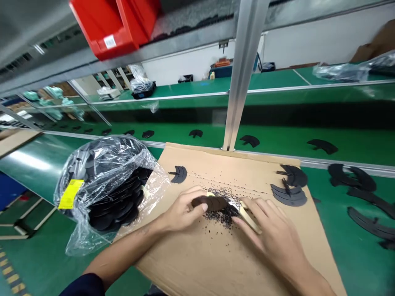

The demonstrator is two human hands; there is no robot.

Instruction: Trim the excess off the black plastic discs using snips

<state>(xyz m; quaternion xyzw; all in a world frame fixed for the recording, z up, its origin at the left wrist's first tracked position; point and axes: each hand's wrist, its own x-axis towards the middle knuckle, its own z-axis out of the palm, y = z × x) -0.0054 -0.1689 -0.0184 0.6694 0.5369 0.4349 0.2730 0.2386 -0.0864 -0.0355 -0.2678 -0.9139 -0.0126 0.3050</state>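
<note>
My left hand [187,209] is closed on a black curved plastic part [210,202], pinched between thumb and fingers above the cardboard. In my right hand [271,226] are nippers with pale yellow handles [249,218]. Their metal jaws [234,203] point left and meet the part's right end; whether the jaws are closed cannot be made out. Under both hands lies a heap of tiny black plastic scraps [226,218]. A loose black fan-shaped part [179,174] rests left of the heap, and two more fan-shaped parts [289,195] overlap at the right.
A clear plastic bag [105,154] full of black parts stands at left. Cardboard [191,263] covers the green bench. Further black parts [370,222] lie at right. Behind an aluminium post [243,74], spaced parts [249,140] lie on a green belt. A red bin [114,28] sits on the overhead shelf.
</note>
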